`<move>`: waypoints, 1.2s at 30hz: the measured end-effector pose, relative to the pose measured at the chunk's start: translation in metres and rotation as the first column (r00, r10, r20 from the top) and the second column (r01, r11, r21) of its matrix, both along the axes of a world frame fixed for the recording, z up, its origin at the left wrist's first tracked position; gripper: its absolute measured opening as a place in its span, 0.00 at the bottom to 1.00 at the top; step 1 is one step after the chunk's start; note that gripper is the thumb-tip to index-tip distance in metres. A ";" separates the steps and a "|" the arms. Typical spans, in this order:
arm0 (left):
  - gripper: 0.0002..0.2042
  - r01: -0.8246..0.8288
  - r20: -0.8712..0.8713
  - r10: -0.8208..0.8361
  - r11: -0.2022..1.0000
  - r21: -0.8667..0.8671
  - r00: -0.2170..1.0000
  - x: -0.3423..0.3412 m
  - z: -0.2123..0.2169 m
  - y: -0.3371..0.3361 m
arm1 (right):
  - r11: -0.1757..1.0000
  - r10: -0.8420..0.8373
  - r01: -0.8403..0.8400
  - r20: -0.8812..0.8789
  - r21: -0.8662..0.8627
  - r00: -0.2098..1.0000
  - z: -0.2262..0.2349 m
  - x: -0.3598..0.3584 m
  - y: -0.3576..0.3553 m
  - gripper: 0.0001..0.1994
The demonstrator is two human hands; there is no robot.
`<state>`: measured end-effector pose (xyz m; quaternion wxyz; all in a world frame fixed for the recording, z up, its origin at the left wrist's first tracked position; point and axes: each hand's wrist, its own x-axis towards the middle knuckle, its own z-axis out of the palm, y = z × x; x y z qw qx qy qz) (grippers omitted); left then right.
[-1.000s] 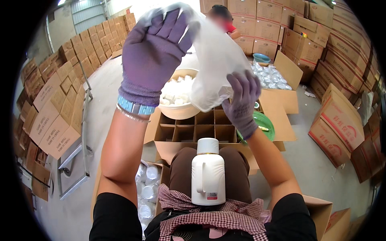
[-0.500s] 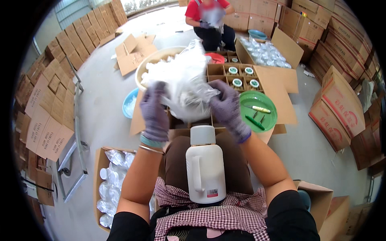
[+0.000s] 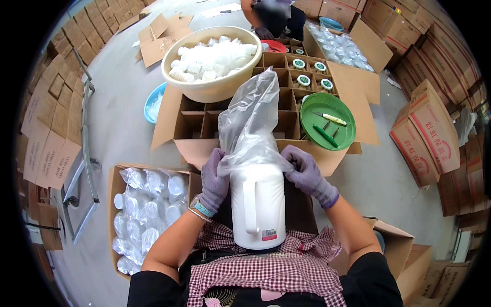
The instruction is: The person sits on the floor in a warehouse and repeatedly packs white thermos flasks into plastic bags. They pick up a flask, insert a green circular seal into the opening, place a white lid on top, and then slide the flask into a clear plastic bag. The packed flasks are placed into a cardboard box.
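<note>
A white thermos jug (image 3: 257, 207) with a side handle stands upright in my lap. Over its top hangs a clear plastic bag (image 3: 250, 120), its mouth pulled down around the upper body and its closed end rising loosely above. My left hand (image 3: 214, 176), in a grey-purple knit glove, pinches the bag's rim at the jug's left side. On the right side my right hand (image 3: 309, 175), gloved alike, grips the same rim. The jug's lid is hidden under the plastic.
Ahead lies a divided carton (image 3: 192, 123) with several lidded jugs in it. A cream basin (image 3: 171, 84) of white caps and a green tray (image 3: 327, 102) with pens and a knife rest on it. Bagged bottles fill a box (image 3: 117, 204) at left. A co-worker (image 3: 276, 18) sits beyond.
Both hands have come down and toward me, drawing the bag over the jug's top. Before, the bag was bunched in the air beyond the jug, whose grey lid showed bare.
</note>
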<state>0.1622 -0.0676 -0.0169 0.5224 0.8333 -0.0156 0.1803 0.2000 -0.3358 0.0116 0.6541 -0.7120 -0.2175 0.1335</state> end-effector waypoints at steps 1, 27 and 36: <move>0.15 0.013 0.025 -0.014 1.000 0.003 1.000 -0.009 0.008 -0.002 | 0.997 0.035 -0.021 0.174 -0.080 0.984 0.000 -0.008 -0.006 0.08; 0.22 0.221 -0.339 -0.149 0.957 0.186 0.929 -0.095 0.098 0.026 | 0.530 0.797 -0.599 0.111 -0.601 0.594 0.065 -0.139 0.002 0.13; 0.27 0.246 -0.503 -0.530 0.815 -0.524 0.683 -0.063 0.046 0.080 | 0.450 0.854 -0.316 0.299 -0.835 0.426 0.067 -0.146 0.049 0.08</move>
